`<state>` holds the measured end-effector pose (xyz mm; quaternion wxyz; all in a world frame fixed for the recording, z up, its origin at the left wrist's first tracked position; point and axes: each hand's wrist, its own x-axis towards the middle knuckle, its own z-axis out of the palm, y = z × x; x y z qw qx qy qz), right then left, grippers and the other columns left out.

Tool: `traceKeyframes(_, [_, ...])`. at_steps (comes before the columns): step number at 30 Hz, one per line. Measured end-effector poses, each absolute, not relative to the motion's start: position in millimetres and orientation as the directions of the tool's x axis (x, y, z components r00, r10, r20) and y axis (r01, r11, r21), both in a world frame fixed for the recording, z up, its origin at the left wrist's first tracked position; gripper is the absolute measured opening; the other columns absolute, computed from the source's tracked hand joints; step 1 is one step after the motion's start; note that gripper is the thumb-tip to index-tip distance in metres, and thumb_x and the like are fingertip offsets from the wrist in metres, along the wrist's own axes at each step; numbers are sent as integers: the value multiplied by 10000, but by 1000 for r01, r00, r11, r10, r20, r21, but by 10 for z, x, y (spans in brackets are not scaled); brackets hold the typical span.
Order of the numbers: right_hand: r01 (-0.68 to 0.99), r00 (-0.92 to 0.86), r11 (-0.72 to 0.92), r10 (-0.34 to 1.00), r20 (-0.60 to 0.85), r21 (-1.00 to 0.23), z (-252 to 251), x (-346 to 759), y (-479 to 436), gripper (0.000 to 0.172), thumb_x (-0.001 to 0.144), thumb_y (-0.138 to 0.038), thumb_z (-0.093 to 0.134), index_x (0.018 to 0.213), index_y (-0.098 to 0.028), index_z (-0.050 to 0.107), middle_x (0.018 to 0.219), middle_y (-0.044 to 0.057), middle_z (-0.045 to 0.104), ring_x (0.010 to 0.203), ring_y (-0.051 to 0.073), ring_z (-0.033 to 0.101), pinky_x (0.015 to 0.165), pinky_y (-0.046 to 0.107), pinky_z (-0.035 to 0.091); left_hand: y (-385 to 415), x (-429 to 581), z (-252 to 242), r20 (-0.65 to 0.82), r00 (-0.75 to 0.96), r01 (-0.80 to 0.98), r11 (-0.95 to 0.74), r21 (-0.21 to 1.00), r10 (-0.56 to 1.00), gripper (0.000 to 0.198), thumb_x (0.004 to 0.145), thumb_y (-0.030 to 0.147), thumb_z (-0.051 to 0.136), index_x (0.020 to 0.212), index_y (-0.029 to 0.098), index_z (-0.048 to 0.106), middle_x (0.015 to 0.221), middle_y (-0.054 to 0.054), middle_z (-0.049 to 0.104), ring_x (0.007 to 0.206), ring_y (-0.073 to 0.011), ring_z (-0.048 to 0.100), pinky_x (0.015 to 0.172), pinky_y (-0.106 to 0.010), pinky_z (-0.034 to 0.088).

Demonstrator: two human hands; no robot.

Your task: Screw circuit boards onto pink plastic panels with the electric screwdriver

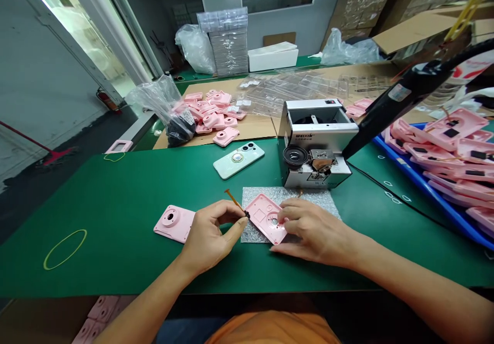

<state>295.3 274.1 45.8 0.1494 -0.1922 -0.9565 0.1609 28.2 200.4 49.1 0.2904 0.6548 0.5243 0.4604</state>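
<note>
Pinching black part (247, 214) in left hand (210, 233) just beside pink shell (263, 217); touching shell with curled right hand (318, 231), can't tell if gripping; near front edge of table (219, 278).

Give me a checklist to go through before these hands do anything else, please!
1. Left hand has the little black part with its orange strip: ok, held at the fingertips.
2. Pink shell lies hollow side up: ok.
3. Bubble wrap is under that shell: ok.
4. Right hand is at the shell: ok, its fingers are on the right side.
5. Anything tucked under the right fingers: cannot tell, the hand covers that spot.
6. Phone is away from both hands: ok, it lies farther back.
</note>
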Motion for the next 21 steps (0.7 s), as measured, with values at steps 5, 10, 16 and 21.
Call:
traceKeyframes(5, [197, -898, 867, 347, 270, -458, 477, 2949, 2825, 103, 998, -233, 704, 1008, -153, 768, 1209, 167, 707, 1097, 314, 701, 948, 457, 606, 2109, 419, 567, 509, 349, 545, -613, 572, 786, 63, 980, 136, 731, 983, 194, 755, 976, 7, 828, 923, -105, 782, 875, -199, 591])
traceKeyframes(10, [121, -904, 847, 310, 295, -518, 482, 2995, 2872, 261, 1020, -225, 659, 1266, -138, 666, 1414, 222, 609, 1286, 331, 632, 1088, 485, 586, 2299, 511, 519, 467, 502, 563, -685, 463, 728, 132, 948, 102, 772, 1015, 216, 772, 1000, 37, 846, 996, -162, 765, 938, -300, 576])
traceKeyframes(16, [137, -912, 837, 316, 263, -530, 336, 3001, 2964, 487, 1023, -418, 784, 1384, -126, 635, 1529, 244, 592, 1404, 388, 601, 1189, 565, 529, 2376, 511, 469, 422, 485, 624, -642, 446, 766, 134, 919, 107, 817, 951, 237, 809, 920, 59, 838, 933, -141, 744, 837, -267, 570])
traceKeyframes(21, [85, -895, 848, 296, 335, -522, 281, 2975, 2985, 424, 1051, -394, 748, 1347, -105, 658, 1481, 247, 641, 1373, 349, 633, 1186, 501, 537, 2429, 498, 500, 383, 532, 623, -656, 426, 755, 122, 944, 121, 793, 930, 236, 830, 913, 50, 846, 931, -134, 759, 842, -247, 593])
